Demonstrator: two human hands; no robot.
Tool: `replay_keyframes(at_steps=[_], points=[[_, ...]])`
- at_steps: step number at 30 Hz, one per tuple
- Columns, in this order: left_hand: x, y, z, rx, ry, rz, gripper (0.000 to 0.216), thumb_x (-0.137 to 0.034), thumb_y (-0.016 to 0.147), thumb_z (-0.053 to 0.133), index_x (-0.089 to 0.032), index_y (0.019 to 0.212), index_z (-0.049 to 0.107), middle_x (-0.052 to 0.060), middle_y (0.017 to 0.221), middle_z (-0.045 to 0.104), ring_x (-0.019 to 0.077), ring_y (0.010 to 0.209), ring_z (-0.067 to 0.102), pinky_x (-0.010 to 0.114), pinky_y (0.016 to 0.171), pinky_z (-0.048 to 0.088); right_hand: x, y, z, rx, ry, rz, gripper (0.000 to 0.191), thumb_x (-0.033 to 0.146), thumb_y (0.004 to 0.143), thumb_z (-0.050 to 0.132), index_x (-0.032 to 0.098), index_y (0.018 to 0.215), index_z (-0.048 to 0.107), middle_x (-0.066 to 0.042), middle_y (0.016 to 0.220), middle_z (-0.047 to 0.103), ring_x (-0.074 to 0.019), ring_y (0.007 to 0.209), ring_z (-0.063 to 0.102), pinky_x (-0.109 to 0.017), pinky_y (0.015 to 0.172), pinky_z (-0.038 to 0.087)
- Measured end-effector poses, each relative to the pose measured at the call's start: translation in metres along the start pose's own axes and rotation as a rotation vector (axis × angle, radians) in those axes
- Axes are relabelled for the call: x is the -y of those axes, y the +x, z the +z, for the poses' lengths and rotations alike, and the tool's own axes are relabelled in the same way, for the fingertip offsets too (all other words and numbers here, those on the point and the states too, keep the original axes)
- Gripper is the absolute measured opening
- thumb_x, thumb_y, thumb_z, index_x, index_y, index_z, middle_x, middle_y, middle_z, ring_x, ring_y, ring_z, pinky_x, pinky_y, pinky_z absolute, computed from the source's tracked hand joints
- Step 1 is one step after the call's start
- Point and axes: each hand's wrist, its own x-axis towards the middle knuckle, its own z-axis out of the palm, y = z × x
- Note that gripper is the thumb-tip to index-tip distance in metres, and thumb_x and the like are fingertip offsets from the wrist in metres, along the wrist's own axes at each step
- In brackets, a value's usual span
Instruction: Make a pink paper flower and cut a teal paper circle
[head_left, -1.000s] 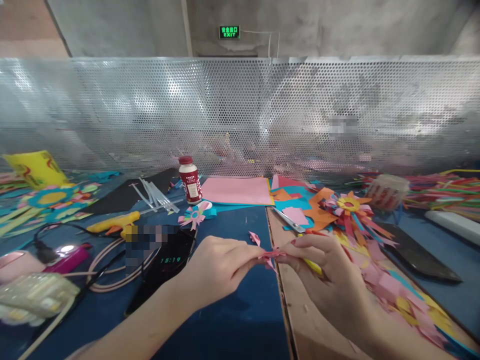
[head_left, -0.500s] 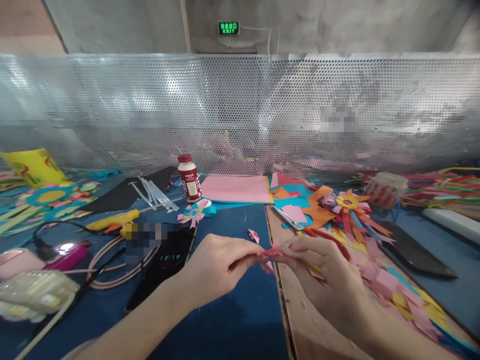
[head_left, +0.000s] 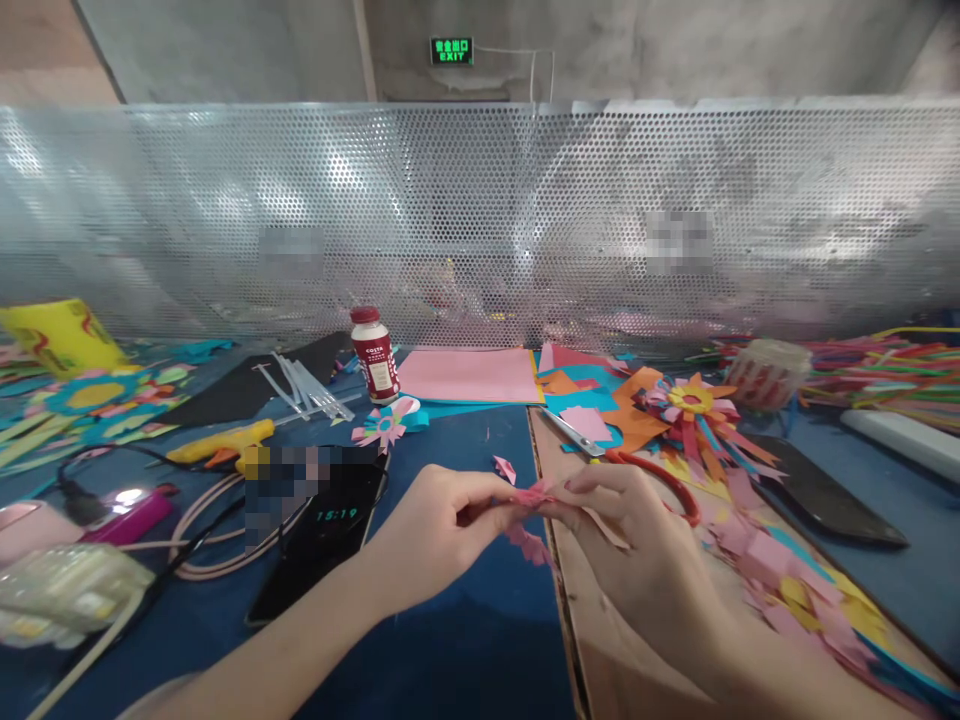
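Between my two hands is a small piece of pink paper [head_left: 534, 494], pinched at its left end by my left hand [head_left: 442, 530] and at its right end by my right hand [head_left: 630, 540]. Both hands are closed, thumbs pressed against forefingers. Its exact folds are too small to make out. Below the fingers lies a crinkled pink paper strip [head_left: 529, 545]; I cannot tell whether it joins the held piece. A folded pink scrap [head_left: 504, 467] rests just beyond my left fingertips. Scissors [head_left: 652, 475] with orange handles lie behind my right hand, partly hidden by it.
A phone [head_left: 322, 530] and yellow glue gun [head_left: 225, 443] lie left, near glue sticks [head_left: 304, 387]. A red-capped bottle [head_left: 374, 357] stands behind a paper flower [head_left: 386, 427]. Pink sheets [head_left: 469, 375] lie at the back. Paper scraps and a flower [head_left: 691, 402] cover the right. A perforated metal screen [head_left: 480, 200] stands behind.
The fingers of both hands have shifted slightly on the pink paper, and more of the crinkled strip shows below. The whole view has moved a little.
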Motion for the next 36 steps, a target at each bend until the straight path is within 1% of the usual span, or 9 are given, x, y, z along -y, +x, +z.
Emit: replay_keyframes(at_steps=[4, 7, 10, 13, 16, 23, 27, 30, 36], points=[[0.000, 0.001, -0.002, 0.027, -0.025, -0.010, 0.029, -0.028, 0.087, 0.044, -0.018, 0.094, 0.070, 0.002, 0.062, 0.069, 0.0103, 0.046, 0.053, 0.020, 0.041, 0.038, 0.004, 0.010, -0.004, 0.063, 0.035, 0.076, 0.018, 0.030, 0.083, 0.055, 0.022, 0.099, 0.051, -0.005, 0.089, 0.068, -0.0162, 0.082, 0.066, -0.024, 0.067, 0.054], [-0.001, 0.003, -0.005, 0.017, 0.012, -0.032, 0.030, -0.030, 0.087, 0.043, -0.017, 0.084, 0.070, 0.001, 0.062, 0.067, 0.0100, 0.047, 0.053, 0.019, 0.040, 0.036, 0.008, 0.018, -0.011, 0.188, 0.057, 0.154, 0.027, 0.035, 0.083, 0.053, 0.022, 0.107, 0.051, -0.005, 0.093, 0.066, -0.0166, 0.085, 0.064, -0.027, 0.072, 0.052], [-0.001, 0.004, -0.006, 0.003, 0.042, -0.017, 0.033, -0.031, 0.088, 0.041, -0.017, 0.078, 0.069, 0.000, 0.061, 0.065, 0.0096, 0.047, 0.052, 0.019, 0.039, 0.034, 0.012, 0.023, -0.015, 0.315, 0.073, 0.214, 0.022, 0.038, 0.087, 0.046, 0.023, 0.099, 0.057, -0.002, 0.087, 0.065, -0.0151, 0.080, 0.061, -0.027, 0.069, 0.050], [0.000, 0.004, -0.006, 0.007, 0.046, -0.002, 0.034, -0.031, 0.088, 0.041, -0.016, 0.075, 0.068, 0.000, 0.057, 0.062, 0.0087, 0.044, 0.048, 0.019, 0.038, 0.032, 0.014, 0.023, -0.015, 0.377, 0.073, 0.242, 0.023, 0.038, 0.088, 0.044, 0.021, 0.087, 0.059, 0.000, 0.075, 0.062, -0.0133, 0.069, 0.057, -0.025, 0.061, 0.046], [0.001, 0.003, -0.005, 0.051, -0.021, -0.089, 0.034, -0.034, 0.087, 0.042, -0.016, 0.072, 0.067, 0.000, 0.056, 0.060, 0.0077, 0.043, 0.042, 0.020, 0.038, 0.028, 0.013, 0.020, -0.014, 0.404, 0.095, 0.247, 0.028, 0.038, 0.090, 0.041, 0.019, 0.077, 0.056, 0.001, 0.067, 0.057, -0.0121, 0.063, 0.052, -0.024, 0.058, 0.042], [-0.002, 0.005, -0.004, 0.144, -0.206, -0.293, 0.038, -0.043, 0.084, 0.046, -0.012, 0.074, 0.066, 0.000, 0.057, 0.054, 0.0082, 0.050, 0.040, 0.021, 0.045, 0.027, 0.011, 0.019, -0.012, 0.406, 0.161, 0.269, 0.029, 0.037, 0.090, 0.041, 0.018, 0.071, 0.053, 0.001, 0.064, 0.053, -0.0116, 0.059, 0.049, -0.023, 0.053, 0.037], [-0.001, 0.006, -0.008, 0.177, -0.218, -0.337, 0.036, -0.048, 0.077, 0.056, -0.014, 0.086, 0.065, -0.006, 0.052, 0.038, 0.0069, 0.048, 0.029, 0.021, 0.044, 0.021, 0.009, 0.017, -0.012, 0.320, 0.160, 0.230, 0.026, 0.036, 0.089, 0.042, 0.018, 0.072, 0.052, 0.001, 0.065, 0.053, -0.0117, 0.060, 0.048, -0.023, 0.053, 0.037], [-0.002, 0.005, -0.012, 0.135, -0.189, -0.320, 0.044, -0.048, 0.069, 0.065, -0.018, 0.101, 0.059, -0.009, 0.052, 0.029, 0.0066, 0.047, 0.025, 0.020, 0.045, 0.018, 0.007, 0.013, -0.013, 0.197, 0.103, 0.126, 0.019, 0.030, 0.089, 0.043, 0.019, 0.075, 0.050, 0.001, 0.067, 0.052, -0.0114, 0.060, 0.046, -0.023, 0.054, 0.036], [-0.010, 0.004, -0.014, 0.082, -0.145, -0.210, 0.030, -0.042, 0.073, 0.064, -0.018, 0.089, 0.064, -0.007, 0.055, 0.031, 0.0066, 0.049, 0.025, 0.020, 0.045, 0.020, 0.009, 0.010, -0.015, 0.200, 0.087, -0.071, 0.015, 0.019, 0.088, 0.043, 0.018, 0.074, 0.048, 0.000, 0.067, 0.047, -0.0110, 0.059, 0.043, -0.025, 0.054, 0.035]])
